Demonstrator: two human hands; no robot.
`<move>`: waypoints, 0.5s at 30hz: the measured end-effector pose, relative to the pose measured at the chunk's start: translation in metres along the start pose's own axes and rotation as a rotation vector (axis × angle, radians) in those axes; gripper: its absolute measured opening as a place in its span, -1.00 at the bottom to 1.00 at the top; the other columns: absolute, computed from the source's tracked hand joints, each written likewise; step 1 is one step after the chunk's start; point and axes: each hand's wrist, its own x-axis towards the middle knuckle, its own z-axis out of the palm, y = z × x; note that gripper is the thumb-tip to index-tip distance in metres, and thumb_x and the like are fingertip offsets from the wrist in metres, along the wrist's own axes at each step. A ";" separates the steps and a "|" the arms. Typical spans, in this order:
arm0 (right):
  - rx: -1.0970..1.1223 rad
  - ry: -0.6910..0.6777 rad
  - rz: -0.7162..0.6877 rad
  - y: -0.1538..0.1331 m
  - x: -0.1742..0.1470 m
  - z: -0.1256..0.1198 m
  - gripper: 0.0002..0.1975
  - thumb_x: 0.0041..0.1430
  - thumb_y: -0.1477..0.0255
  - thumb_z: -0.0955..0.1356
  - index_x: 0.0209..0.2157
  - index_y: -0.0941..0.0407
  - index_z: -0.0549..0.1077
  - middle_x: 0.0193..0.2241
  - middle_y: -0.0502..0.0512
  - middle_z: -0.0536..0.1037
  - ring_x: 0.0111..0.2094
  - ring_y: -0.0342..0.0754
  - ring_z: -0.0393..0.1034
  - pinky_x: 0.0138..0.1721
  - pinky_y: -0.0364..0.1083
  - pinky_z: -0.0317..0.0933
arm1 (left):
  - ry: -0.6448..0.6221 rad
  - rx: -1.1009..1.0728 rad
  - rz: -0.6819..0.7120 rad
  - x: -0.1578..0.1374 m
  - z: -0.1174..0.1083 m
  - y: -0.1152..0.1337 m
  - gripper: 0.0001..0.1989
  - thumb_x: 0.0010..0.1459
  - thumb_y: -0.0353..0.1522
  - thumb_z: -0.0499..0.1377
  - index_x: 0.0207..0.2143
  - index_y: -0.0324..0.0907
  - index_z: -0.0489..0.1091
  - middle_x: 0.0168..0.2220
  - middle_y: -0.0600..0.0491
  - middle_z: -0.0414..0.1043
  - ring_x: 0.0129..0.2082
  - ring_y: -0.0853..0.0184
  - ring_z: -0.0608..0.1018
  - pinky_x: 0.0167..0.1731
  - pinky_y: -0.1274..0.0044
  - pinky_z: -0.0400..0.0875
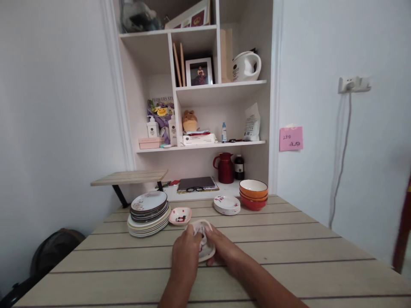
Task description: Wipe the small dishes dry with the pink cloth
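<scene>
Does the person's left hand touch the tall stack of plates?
No, the left hand is on a small dish together with the right hand, and the tall stack of plates stands apart, farther left.

- My left hand [186, 249] covers the near-left side of the dish [209, 251]; what its fingers press on inside, I can't make out.
- My right hand [224, 245] blocks the dish's right rim, and some of its fingers are out of sight.
- The bottom edge cuts off both my forearms.
- On the dark bottle [239, 167], the label print is too small to read.
- The left edge crops the black chair [53, 252].
</scene>
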 end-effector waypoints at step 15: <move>-0.058 0.021 0.006 -0.005 -0.006 0.004 -0.43 0.16 -0.09 0.23 -0.04 0.07 0.35 -0.40 0.07 0.55 -0.49 -0.10 0.42 -0.62 -0.21 0.21 | -0.049 -0.179 0.002 0.001 0.008 -0.011 -0.60 0.06 -0.61 0.04 -0.20 0.01 0.46 -0.10 0.11 0.34 -0.19 0.39 0.43 -0.25 0.62 0.17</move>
